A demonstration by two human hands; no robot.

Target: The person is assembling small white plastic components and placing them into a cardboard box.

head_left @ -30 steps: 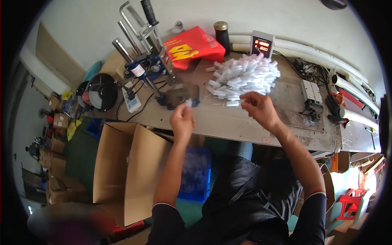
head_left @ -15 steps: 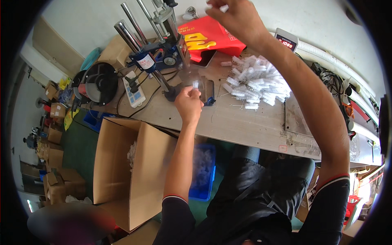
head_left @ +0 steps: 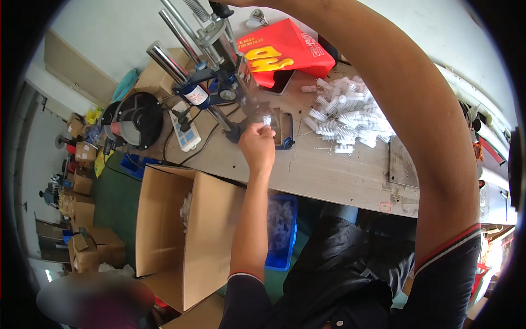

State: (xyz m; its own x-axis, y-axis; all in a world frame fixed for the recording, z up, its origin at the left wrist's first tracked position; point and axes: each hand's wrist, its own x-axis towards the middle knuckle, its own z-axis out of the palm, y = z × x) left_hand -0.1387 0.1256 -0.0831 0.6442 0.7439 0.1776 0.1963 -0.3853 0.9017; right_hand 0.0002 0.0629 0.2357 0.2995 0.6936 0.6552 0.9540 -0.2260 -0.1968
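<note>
While the left hand [head_left: 256, 145] holds a small white part [head_left: 267, 120], a carton [head_left: 170, 219] stands below.

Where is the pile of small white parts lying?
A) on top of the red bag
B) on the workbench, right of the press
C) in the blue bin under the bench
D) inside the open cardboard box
B: the pile of white parts lies on the workbench, to the right of the press and below the red bag in the picture.

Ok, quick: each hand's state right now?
Left hand: closed on a small white part at the press base.
Right hand: out of view; only its arm shows.
</note>
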